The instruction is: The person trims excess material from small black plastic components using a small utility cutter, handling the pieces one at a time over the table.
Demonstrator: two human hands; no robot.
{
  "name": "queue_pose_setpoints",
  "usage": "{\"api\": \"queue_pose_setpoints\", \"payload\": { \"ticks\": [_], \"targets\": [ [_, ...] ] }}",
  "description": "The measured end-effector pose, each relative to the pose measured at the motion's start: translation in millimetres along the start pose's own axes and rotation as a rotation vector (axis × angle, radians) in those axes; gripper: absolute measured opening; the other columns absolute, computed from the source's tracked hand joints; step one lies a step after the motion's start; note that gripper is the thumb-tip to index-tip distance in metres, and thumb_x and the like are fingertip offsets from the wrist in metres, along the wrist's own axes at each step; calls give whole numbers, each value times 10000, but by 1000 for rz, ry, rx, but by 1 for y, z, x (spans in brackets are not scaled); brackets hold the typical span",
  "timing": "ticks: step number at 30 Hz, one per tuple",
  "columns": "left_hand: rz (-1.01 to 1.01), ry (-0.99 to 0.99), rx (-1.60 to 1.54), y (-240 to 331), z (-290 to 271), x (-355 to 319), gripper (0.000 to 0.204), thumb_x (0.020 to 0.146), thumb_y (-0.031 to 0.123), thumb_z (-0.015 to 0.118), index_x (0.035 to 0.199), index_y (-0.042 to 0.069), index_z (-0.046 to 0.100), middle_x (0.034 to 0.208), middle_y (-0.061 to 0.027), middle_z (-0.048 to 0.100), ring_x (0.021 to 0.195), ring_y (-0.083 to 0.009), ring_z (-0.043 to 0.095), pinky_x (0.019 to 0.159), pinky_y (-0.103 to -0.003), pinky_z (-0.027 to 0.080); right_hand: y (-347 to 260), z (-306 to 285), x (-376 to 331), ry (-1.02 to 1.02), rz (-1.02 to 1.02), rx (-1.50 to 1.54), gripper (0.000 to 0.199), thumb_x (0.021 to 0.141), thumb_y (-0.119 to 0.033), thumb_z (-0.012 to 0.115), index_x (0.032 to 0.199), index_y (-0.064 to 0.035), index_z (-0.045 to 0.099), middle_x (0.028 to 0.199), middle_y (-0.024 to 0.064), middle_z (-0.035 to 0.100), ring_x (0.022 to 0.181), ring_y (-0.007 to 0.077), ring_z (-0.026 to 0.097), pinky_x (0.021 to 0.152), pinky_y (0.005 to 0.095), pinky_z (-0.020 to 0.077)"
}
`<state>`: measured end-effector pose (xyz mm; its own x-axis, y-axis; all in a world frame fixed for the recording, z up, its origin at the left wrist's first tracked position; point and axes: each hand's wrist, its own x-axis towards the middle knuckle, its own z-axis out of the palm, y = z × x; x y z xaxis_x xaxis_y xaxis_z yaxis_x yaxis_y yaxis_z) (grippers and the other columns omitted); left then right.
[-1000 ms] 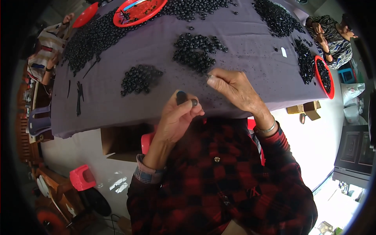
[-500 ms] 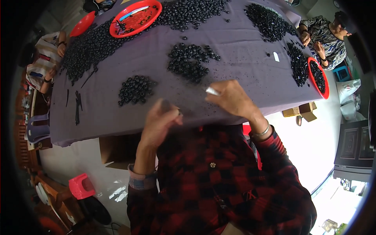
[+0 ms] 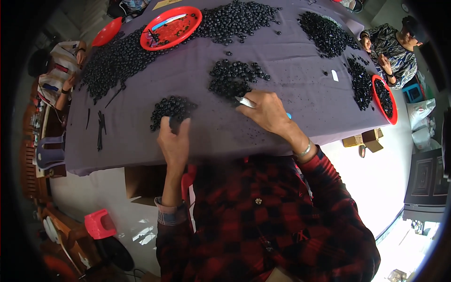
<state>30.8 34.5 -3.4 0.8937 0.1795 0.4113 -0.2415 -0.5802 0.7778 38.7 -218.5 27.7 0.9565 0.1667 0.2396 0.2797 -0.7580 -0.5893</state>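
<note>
At the near edge of a small pile of round black bead-like parts (image 3: pixel 171 108), my left hand (image 3: pixel 173 141) is open, thumb and fingers apart. Its fingertips touch or nearly touch the parts, though some blur hides the exact contact. My right hand (image 3: pixel 267 110) is closed around a slim knife (image 3: pixel 245 102). The tool's silvery end points left, and a light blue end peeks out behind the wrist. Just beyond that tip lies a larger pile of the same black parts (image 3: pixel 230 80). Dark crumbs dot the purple tablecloth (image 3: pixel 211 127) between my hands.
A red plate (image 3: pixel 197 29) holding a blue-and-white tool stands among heaped black parts (image 3: pixel 112 68) at far left. Black slivers (image 3: pixel 324 35) and a red tray (image 3: pixel 394 117) lie right. Dark strips (image 3: pixel 100 131) rest at left. People sit on both sides.
My left hand has moved left and away from me to the small pile, and its fingers have parted. The right hand, still gripping the knife, has shifted slightly toward the larger pile.
</note>
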Motion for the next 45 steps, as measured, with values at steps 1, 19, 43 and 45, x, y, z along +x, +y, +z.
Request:
{"api": "queue_pose_setpoints", "payload": {
  "ticks": [1, 19, 43, 45],
  "targets": [
    [-162, -135, -278, 7, 1, -5, 200, 885, 132, 671, 845, 44, 496, 717, -23, 602, 630, -99, 537, 580, -273, 450, -6, -7, -4, -31, 1, 137, 151, 785, -137, 743, 818, -23, 651, 759, 93, 595, 664, 235, 582, 614, 358, 459],
    [-703, -767, -1382, 59, 12, -45, 105, 937, 120, 584, 1019, 64, 552, 893, -30, 614, 806, -117, 607, 743, -282, 537, -42, -9, -46, -163, -222, 837, 109, 903, -95, 662, 930, 10, 656, 755, 22, 547, 706, 107, 544, 637, 278, 448],
    [-591, -632, -1443, 59, 12, -38, 111, 907, 67, 613, 950, 80, 512, 935, -70, 610, 851, -165, 604, 744, -323, 540, -41, -28, -45, -152, -49, 681, 98, 922, -102, 608, 973, -19, 612, 807, 13, 581, 728, 97, 519, 656, 270, 445],
    [-578, -625, -1440, 60, 12, -38, 107, 909, 66, 609, 951, 78, 511, 937, -72, 610, 853, -165, 603, 748, -326, 537, -43, -29, -47, -149, -92, 630, 101, 921, -100, 604, 980, -17, 605, 784, 25, 563, 718, 114, 518, 661, 288, 453]
  ]
}}
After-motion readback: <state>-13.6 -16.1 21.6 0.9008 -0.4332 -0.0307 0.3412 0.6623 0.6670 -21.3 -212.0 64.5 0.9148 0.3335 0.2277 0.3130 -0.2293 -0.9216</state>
